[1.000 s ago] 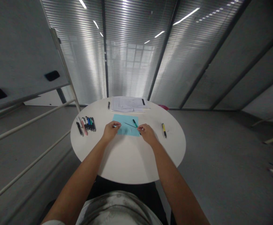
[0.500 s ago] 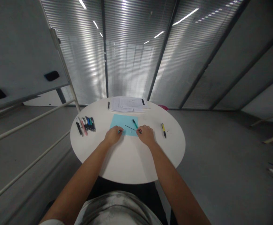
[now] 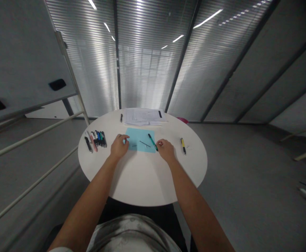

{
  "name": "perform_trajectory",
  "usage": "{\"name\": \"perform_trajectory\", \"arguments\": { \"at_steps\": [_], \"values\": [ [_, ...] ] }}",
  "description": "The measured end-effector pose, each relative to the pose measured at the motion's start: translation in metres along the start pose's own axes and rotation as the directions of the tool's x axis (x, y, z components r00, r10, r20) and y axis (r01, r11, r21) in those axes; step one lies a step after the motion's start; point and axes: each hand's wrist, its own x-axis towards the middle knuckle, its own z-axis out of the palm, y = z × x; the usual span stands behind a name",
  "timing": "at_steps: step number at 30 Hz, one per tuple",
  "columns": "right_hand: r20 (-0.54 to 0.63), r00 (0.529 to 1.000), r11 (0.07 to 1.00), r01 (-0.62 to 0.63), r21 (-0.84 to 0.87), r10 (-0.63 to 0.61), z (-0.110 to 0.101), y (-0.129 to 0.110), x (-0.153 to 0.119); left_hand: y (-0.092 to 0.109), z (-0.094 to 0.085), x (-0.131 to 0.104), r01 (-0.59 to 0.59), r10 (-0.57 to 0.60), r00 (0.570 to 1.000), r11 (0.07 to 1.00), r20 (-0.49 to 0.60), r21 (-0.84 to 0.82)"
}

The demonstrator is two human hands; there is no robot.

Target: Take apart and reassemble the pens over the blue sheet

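Risk: small pen parts rolling off the blue sheet (image 3: 139,143) at frame centre.

Right hand (image 3: 165,150) is pinching the green pen (image 3: 152,141) at its lower end. Left hand (image 3: 119,147) is curling at the sheet's left edge; can't tell if it's holding anything. The thin refill (image 3: 144,143) and tiny bits are lying loose between the hands, so a nudge could be scattering them across the table (image 3: 142,182).

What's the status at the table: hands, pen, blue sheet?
Left hand at blue sheet left edge, grip unclear. Right hand pinching green pen on sheet. Thin pen parts loose between hands.
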Motion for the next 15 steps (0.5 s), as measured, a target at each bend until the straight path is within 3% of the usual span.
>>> {"name": "perform_trajectory", "arguments": {
  "at_steps": [2, 5, 8, 15],
  "values": [
    [-0.010, 0.994, 0.994, -0.106, -0.015, 0.106, -0.001, 0.006, 0.003, -0.010, -0.006, 0.004, 0.104, -0.098, 0.994, 0.988, -0.056, 0.114],
    [0.022, 0.978, 0.977, -0.207, -0.049, 0.208, -0.002, 0.013, 0.005, -0.023, -0.009, 0.007, 0.220, -0.248, 0.965, 0.942, 0.086, 0.253],
    [0.055, 0.977, 0.976, -0.199, -0.090, 0.204, -0.003, 0.014, 0.005, -0.025, -0.008, 0.006, 0.209, -0.283, 0.943, 0.914, 0.175, 0.347],
    [0.089, 0.979, 0.976, -0.170, -0.133, 0.183, -0.004, 0.010, 0.003, -0.006, -0.008, 0.001, 0.194, -0.287, 0.937, 0.902, 0.201, 0.385]
  ]
}}
